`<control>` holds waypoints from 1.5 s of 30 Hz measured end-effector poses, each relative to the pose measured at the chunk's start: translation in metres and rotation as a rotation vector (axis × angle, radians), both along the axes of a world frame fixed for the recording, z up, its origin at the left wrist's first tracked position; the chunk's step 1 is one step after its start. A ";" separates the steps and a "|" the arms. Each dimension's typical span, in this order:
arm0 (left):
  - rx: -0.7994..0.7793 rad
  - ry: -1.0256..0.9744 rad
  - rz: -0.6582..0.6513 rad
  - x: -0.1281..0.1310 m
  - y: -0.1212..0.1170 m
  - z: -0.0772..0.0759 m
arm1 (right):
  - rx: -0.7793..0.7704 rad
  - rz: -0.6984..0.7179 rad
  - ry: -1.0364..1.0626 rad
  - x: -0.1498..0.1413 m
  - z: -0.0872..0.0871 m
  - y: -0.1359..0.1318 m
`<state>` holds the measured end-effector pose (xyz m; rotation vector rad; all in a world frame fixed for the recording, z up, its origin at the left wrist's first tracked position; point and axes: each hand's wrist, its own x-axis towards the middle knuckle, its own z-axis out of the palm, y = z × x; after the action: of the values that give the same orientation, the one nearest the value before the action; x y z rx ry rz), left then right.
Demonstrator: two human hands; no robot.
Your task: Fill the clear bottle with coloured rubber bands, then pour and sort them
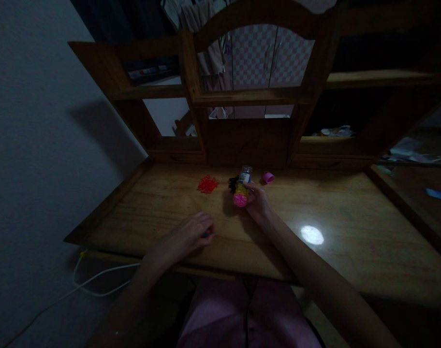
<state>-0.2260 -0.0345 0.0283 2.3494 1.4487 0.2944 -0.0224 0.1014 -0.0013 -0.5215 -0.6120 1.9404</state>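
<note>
My right hand (257, 202) is wrapped round a clear bottle (245, 177) that lies tilted above the desk. Pink, yellow and blue small pieces fill it, the pink end towards me. Just behind the bottle, partly covered by it, is a pile of small black pieces (232, 183). Further left lies a loose pile of small red pieces (207, 184), perhaps rubber bands. A pink cap (268, 177) rests on its own to the right of the bottle. Low over the desk, my left hand (197, 228) is closed, with a bit of blue showing between its fingers.
The wooden desk (144, 208) has a raised shelf unit (249, 99) along its back. A wall (42, 121) borders it on the left, where a white cable (97, 275) hangs by the front edge. Bright light reflects off the desktop at right.
</note>
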 end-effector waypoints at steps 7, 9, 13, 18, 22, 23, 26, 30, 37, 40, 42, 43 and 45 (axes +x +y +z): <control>-0.057 0.011 0.038 -0.017 -0.008 0.007 | -0.027 0.023 -0.018 -0.001 0.004 -0.004; -0.067 0.009 0.025 -0.011 -0.008 0.000 | -0.035 0.025 -0.014 0.000 0.003 -0.004; -0.095 0.032 0.036 -0.009 -0.003 -0.013 | -0.037 0.025 -0.007 0.000 -0.002 -0.001; -0.147 0.022 0.114 -0.007 -0.003 -0.014 | -0.045 0.023 -0.015 -0.001 -0.007 0.003; -0.191 -0.007 0.149 -0.008 -0.006 -0.008 | -0.040 0.027 0.006 -0.001 -0.001 0.000; -0.190 -0.008 0.167 -0.011 -0.006 -0.006 | -0.048 0.022 0.011 -0.001 0.001 -0.001; -0.163 0.026 0.255 -0.028 -0.004 -0.002 | -0.078 0.011 0.032 0.000 0.006 -0.004; -0.176 0.082 0.358 -0.054 -0.001 -0.002 | -0.074 0.021 0.031 -0.002 0.007 -0.005; -0.222 0.102 0.365 -0.059 0.000 -0.013 | -0.060 0.024 0.014 -0.002 0.005 -0.005; -0.210 0.135 0.370 -0.054 0.001 -0.013 | -0.040 0.027 0.019 -0.002 0.005 -0.005; -0.205 0.150 0.363 -0.052 0.000 -0.011 | -0.024 0.031 0.016 -0.002 0.006 -0.005; -0.198 0.151 0.359 -0.052 0.000 -0.010 | -0.020 0.032 0.013 -0.002 0.006 -0.006; -0.185 0.135 0.350 -0.052 -0.003 -0.007 | -0.016 0.034 0.008 -0.002 0.008 -0.007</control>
<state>-0.2777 -0.0373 0.0208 1.9973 1.8666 0.0851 -0.0245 0.0943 0.0063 -0.5165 -0.6042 1.9802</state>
